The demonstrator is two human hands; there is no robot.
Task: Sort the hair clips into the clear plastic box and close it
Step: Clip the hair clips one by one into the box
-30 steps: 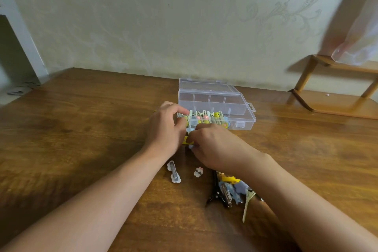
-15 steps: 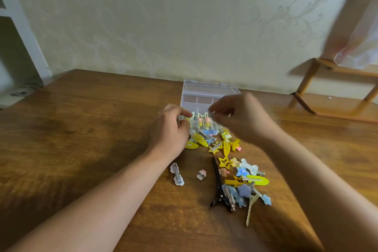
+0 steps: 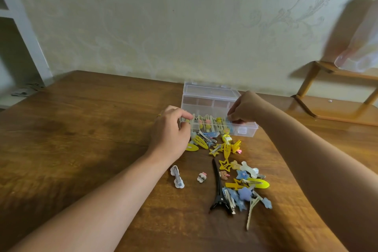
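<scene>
Over at nine o'clock of the box, our left hand (image 3: 170, 131) curls its fingers on the near-left corner of the clear plastic box (image 3: 210, 104), bracing it, and we want that grip firm so the box doesn't skate on the wooden table (image 3: 81, 129). Moving right, a row of hair clips (image 3: 208, 124) already stands in the front compartment; the lid is up at twelve o'clock. Further right, our right hand (image 3: 244, 108) hangs over the front compartment's right end with fingers bunched, pinching what looks like a small blue clip, though it's too blurred to be sure. We'd best slot it upright beside its neighbours. At six o'clock of the box, the loose pile (image 3: 235, 172) waits, the black claw clip (image 3: 219, 190) among it.
</scene>
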